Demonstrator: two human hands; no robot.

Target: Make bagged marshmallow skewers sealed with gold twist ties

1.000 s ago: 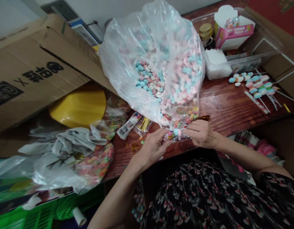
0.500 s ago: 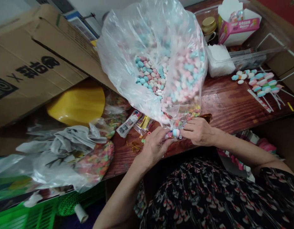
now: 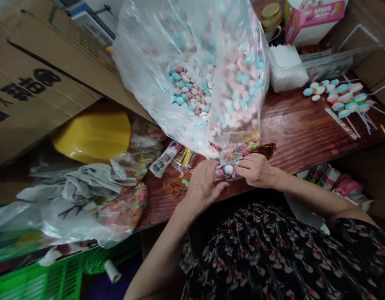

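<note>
Near the front edge of the table lies a small clear packet (image 3: 229, 170) with pink and pale blue candies inside. My right hand (image 3: 256, 170) is closed on its right end, the fingers curled over the plastic. At the packet's left end, my left hand (image 3: 202, 183) has its fingers stretched out and its thumb apart; its fingertips partly cover that end. Right behind both hands stands a large clear bag (image 3: 155, 87) full of pink, white and blue candies. Small coloured ring candies (image 3: 250, 143) show at the bag's lower right.
Candy skewers (image 3: 348, 100) lie at the right, below a clear plastic bin (image 3: 323, 68). A printed sachet (image 3: 165, 159) and yellow twist ties (image 3: 186, 156) are left of my hands. Farther left are a yellow bowl (image 3: 92, 137), bagged ring candies (image 3: 126, 208) and a cardboard box (image 3: 48, 62).
My left hand has loosened from the packet, its thumb now spread away and its fingers straighter. My right hand stays on the right end. The view has shifted slightly.
</note>
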